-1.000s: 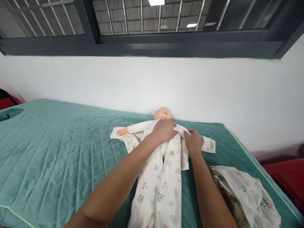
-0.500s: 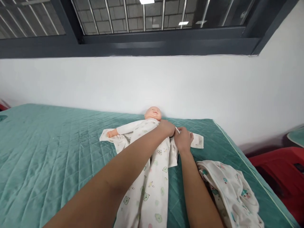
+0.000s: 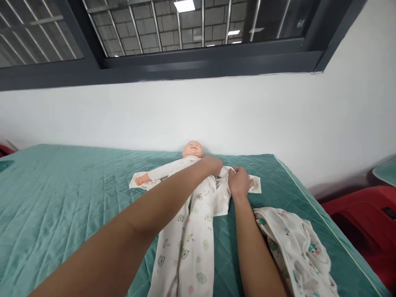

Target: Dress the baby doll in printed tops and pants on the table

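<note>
A baby doll (image 3: 192, 149) lies on its back, head by the wall, in a white printed romper (image 3: 194, 231). Under its upper body is a white printed baby shirt (image 3: 221, 202), its sleeves spread out to both sides. The doll's bare hand (image 3: 142, 179) rests over the left-side cuff. My left hand (image 3: 214, 165) is closed at the doll's shoulder on the right, its fingertips mostly hidden. Just beside it, my right hand (image 3: 239, 181) pinches white sleeve cloth around the doll's arm. The cuff (image 3: 256, 184) sticks out past my right fingers.
A green quilted cover (image 3: 93, 198) lies under everything. Crumpled white printed baby clothing (image 3: 297, 247) sits beside my right forearm. Behind the doll rises a white wall (image 3: 154, 115) beneath a dark window frame (image 3: 201, 64). A red plastic object (image 3: 359, 222) stands beyond the right edge.
My left hand has shifted slightly left, apart from my right hand, and more white sleeve shows between them. The view has tilted a little.
</note>
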### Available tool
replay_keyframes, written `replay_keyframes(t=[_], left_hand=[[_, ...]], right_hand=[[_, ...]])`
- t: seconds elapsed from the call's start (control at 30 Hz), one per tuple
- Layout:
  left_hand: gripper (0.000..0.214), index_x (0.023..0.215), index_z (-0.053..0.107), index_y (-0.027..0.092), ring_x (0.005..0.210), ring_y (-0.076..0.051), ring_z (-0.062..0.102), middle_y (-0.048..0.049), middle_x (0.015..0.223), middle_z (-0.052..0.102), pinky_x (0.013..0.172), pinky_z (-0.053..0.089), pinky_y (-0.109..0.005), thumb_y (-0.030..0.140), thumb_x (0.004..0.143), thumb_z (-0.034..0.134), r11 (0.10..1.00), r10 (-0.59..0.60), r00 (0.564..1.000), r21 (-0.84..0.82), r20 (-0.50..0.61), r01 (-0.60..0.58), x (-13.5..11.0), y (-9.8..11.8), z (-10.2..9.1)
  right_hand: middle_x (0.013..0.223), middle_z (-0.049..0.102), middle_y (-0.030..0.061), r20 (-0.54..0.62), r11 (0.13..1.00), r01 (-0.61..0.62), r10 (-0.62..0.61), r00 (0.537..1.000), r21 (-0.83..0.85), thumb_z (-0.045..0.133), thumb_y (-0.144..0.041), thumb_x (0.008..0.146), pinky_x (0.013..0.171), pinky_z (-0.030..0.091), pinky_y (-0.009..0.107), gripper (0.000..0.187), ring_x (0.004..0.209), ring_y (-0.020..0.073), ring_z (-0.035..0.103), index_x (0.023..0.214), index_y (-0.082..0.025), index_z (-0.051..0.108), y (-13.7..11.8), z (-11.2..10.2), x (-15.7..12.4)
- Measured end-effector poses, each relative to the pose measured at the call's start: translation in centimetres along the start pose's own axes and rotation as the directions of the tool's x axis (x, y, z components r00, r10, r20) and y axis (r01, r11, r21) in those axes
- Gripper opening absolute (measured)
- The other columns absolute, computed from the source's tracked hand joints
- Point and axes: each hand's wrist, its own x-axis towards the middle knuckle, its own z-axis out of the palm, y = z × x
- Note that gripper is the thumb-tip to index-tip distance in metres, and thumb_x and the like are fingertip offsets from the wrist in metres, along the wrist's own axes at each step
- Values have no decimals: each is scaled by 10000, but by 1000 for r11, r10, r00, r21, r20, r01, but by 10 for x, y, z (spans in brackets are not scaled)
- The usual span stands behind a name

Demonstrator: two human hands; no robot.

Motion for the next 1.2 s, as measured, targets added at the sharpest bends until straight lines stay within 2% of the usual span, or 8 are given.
replay_keyframes(t=[0.13,0.23,0.47,0.6,0.77,1.0,1.1,1.2], left_hand=[[369,1100,742,186,1074,-322,690,-147,1188,737,960,541,-437,193,733,709,998,60,998,-11,-36,-60,3,17,10],[352,1134,721,169,1083,-325,689,-162,1199,726,950,543,-429,197,790,653,994,110,989,1,-96,-111,2,17,16],[346,1185,672,165,1079,-324,686,-168,1179,719,896,549,-421,213,853,585,988,142,975,76,-172,-131,-8,-3,14],[358,1211,649,158,1086,-322,685,-168,1188,713,895,545,-417,210,867,566,991,96,978,108,-186,-77,-16,-18,7],[394,1226,634,165,995,-310,702,-165,1144,718,840,547,-407,186,835,590,992,46,983,127,-177,-24,-28,-37,2],[429,1243,604,186,973,-291,691,-150,1130,713,821,530,-380,205,815,611,991,15,984,136,-178,9,-40,-45,-5],[413,1235,601,195,980,-284,687,-141,1130,712,822,527,-374,226,823,605,993,13,983,121,-182,10,-43,-43,-5],[384,1222,600,205,987,-278,686,-133,1131,713,819,528,-369,257,842,596,995,8,981,96,-193,11,-43,-40,-2]], right_hand=[[1146,707,181,10,1000,-12,12,1000,-1,511,-311,907,1076,269,534,240,1217,352,557,1016,-162,663,0,1,1],[1134,714,175,19,1000,-14,14,1000,1,516,-320,915,1087,272,534,239,1220,345,563,1019,-167,669,-2,-1,1],[1246,677,186,14,999,-22,21,1000,34,492,-270,933,1059,333,489,265,1270,348,542,1110,-151,650,-3,-6,1],[1177,699,173,15,996,-55,54,998,72,498,-295,931,1015,364,449,256,1190,328,590,1091,-161,647,2,-4,7],[1036,721,121,21,987,-91,89,996,133,526,-322,916,931,400,392,217,1019,286,647,1053,-185,624,11,1,14],[992,722,104,-24,943,-85,97,995,322,584,-315,843,914,438,419,134,937,275,655,922,-211,614,21,5,19],[901,727,89,-29,883,-62,86,996,464,640,-331,751,832,501,391,139,878,264,667,823,-216,609,27,7,27],[775,722,65,-7,788,-41,57,998,614,676,-334,656,698,550,348,158,766,242,682,746,-219,619,31,8,34]])
